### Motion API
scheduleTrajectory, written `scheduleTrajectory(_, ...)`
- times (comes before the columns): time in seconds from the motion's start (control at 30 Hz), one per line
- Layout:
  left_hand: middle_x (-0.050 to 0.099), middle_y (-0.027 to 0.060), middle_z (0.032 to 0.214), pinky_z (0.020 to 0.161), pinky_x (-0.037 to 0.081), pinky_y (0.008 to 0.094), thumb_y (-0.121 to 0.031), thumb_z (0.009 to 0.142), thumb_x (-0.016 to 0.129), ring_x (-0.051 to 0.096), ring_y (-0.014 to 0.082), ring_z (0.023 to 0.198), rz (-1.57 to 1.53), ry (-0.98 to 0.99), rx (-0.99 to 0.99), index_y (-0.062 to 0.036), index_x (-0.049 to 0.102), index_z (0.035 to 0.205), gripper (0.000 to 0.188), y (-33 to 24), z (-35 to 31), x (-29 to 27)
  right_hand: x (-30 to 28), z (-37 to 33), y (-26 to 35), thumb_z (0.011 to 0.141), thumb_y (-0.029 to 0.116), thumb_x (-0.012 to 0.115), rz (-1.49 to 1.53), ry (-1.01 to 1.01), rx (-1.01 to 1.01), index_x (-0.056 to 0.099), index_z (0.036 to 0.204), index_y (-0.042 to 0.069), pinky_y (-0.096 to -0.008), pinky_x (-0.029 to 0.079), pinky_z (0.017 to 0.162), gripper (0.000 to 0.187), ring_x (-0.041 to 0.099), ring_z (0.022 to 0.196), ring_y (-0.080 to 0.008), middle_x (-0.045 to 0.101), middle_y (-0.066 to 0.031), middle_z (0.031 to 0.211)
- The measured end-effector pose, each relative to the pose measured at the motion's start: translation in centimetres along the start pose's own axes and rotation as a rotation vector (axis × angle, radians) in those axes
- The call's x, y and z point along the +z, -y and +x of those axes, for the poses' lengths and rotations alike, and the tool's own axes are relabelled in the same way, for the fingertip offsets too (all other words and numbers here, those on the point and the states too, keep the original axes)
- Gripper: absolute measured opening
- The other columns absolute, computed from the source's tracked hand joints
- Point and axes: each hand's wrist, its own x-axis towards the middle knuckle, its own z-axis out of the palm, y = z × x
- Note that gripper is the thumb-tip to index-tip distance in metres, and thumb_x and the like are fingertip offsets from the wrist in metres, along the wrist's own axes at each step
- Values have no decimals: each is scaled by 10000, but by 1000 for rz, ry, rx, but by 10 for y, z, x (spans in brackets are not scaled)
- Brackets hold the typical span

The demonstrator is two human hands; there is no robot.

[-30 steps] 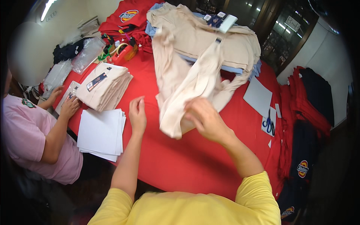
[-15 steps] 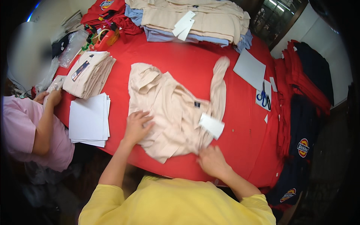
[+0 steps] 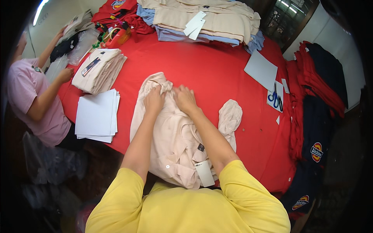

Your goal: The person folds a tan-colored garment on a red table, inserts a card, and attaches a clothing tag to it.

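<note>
A pale beige shirt (image 3: 171, 136) lies rumpled on the red-covered table in front of me, its lower part close against my body. My left hand (image 3: 154, 101) is closed on the cloth near the shirt's far end. Just to its right, my right hand (image 3: 184, 98) has bent fingers on the same far edge; they are slightly blurred. One bunched sleeve (image 3: 230, 118) sticks out right of my right forearm. Close to my body hang a white tag (image 3: 204, 173) and a small dark label (image 3: 201, 147) at the collar. A button shows on the front.
Left stand a folded beige stack (image 3: 95, 73) and white sheets (image 3: 97, 114); a person in pink (image 3: 46, 101) is beyond. At the back lie beige and blue garments (image 3: 210, 23) and a red tape dispenser (image 3: 118, 38). Right are grey card (image 3: 261, 70), blue scissors (image 3: 275, 100) and red and navy garments (image 3: 318, 128).
Both my hands have moved forward to the shirt's far end, and the shirt has come nearer to me. Its right sleeve has bunched up. The person in pink now reaches up and back with one arm.
</note>
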Motion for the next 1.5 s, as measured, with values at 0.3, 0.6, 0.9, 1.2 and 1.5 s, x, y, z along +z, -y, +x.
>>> scheduleTrajectory(0.3,640,55,1096,882,482,286,-28,860,598,595,127,1011,-1185,179,-54,20,564,1201,346,125,-182,-94,-102,-253,13,894,150,632,1003,260,443,611,1104,6,-299,470,839,255,581,987,-141,616,-56,1032)
scheduleTrajectory(0.6,631,93,959,765,485,292,21,753,740,595,159,841,-1383,210,299,-30,595,863,189,162,-224,-240,-377,-533,159,900,155,533,129,-1244,-157,455,801,95,-266,328,544,140,408,607,-130,414,-6,694)
scheduleTrajectory(0.9,604,46,941,778,449,264,-50,815,663,584,135,907,-875,92,485,-21,583,1082,280,168,-122,-313,-307,-460,184,931,168,472,260,-853,252,594,904,21,-287,437,633,193,571,729,-185,590,-89,835)
scheduleTrajectory(1.2,609,54,1065,885,450,262,-18,828,593,577,147,996,-936,286,295,22,508,1238,420,109,-141,-271,-114,-310,-2,981,181,516,790,-571,481,527,1008,57,-277,422,894,127,539,929,-117,605,-30,1003)
scheduleTrajectory(1.5,621,105,1121,921,460,301,-153,918,565,590,188,1030,-1097,-205,155,15,540,1236,361,197,-173,-283,-244,-434,4,887,195,629,1296,-358,502,540,925,40,-276,457,684,183,563,781,-129,579,-53,867)
